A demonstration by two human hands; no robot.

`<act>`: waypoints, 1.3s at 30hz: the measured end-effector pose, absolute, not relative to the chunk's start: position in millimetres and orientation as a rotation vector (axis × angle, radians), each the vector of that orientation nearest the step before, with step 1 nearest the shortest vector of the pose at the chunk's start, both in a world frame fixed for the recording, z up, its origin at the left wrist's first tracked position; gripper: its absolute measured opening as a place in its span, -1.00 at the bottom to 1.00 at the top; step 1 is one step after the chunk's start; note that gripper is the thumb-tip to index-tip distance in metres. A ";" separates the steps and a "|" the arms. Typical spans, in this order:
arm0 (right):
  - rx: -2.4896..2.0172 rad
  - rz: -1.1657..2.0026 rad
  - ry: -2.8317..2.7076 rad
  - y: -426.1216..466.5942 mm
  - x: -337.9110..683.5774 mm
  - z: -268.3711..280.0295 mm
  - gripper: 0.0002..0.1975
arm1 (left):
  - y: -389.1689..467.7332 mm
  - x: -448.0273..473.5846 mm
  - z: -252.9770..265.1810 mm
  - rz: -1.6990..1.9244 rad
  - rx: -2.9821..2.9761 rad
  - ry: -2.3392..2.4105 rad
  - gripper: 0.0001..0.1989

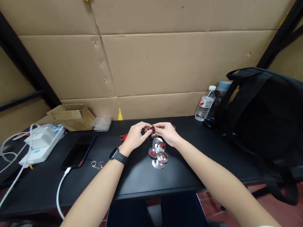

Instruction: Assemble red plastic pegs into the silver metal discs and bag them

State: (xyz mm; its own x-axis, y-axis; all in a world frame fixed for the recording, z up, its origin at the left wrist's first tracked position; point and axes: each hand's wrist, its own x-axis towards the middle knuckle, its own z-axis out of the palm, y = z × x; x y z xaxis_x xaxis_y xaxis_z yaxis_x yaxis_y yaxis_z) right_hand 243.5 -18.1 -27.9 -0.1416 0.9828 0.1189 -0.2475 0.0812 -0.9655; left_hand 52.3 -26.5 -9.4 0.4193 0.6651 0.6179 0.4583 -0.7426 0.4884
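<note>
My left hand [136, 135], with a black watch on the wrist, and my right hand [166, 131] meet over the middle of the desk. Between their fingertips they pinch one small metal finger cymbal [152, 129] with something red on it; the fingers partly cover it. Just below my hands lie several more silver finger cymbals [162, 157], overlapping, with red loops at their domed centres. A few more show partly behind my fingers. Left of my left hand is a little bunch of red loops [123, 137].
On the black desk [148, 181] a phone [78, 151] with a white cable, a keyring [94, 165], a power strip [41, 146], an open cardboard box [77, 120] and a clear plastic box [102, 124] stand left. Bottles [206, 103] and a black backpack [274, 114] are at right.
</note>
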 end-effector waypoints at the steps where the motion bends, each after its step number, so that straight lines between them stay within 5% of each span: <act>1: -0.873 1.357 -1.167 -19.9 240.6 -28.2 -0.59 | -27.0 53.1 -9.6 1.228 2.435 0.983 -0.86; 25: -0.802 1.390 -1.438 -30.6 248.4 -15.9 -0.44 | -27.4 50.4 -5.3 1.233 2.231 1.067 -0.90; 28: -0.860 1.216 -1.517 -24.7 254.4 -14.8 -0.48 | -20.1 34.5 0.4 1.238 2.315 1.239 -0.90; 34: -1.278 0.289 -1.942 3.1 305.8 -14.8 -0.70 | 7.7 -26.2 -1.9 0.932 2.314 1.539 -0.86; 39: -1.543 0.295 -2.002 17.9 346.6 -22.0 -0.68 | 17.9 -57.5 -10.7 0.740 2.293 1.503 -0.86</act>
